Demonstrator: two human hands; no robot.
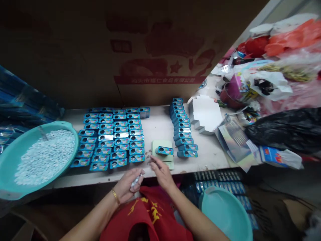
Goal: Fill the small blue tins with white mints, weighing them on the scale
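Note:
My left hand (129,185) is cupped at the table's front edge, closed round several small white pellets. My right hand (160,171) sits just right of it, fingers pinched near the edge, what they hold too small to tell. Just beyond my right hand a single blue tin (164,150) rests on a pale green pad (162,145). A block of many blue tins (112,137) in rows lies to the left. A second column of blue tins (182,129) runs away to the right.
A teal basin (11,157) full of white pellets sits at the left edge. Another teal basin (227,214) stands low at the right. A cardboard wall (150,50) backs the table. White folded cartons (204,113), plastic bags and clutter (276,77) fill the right side.

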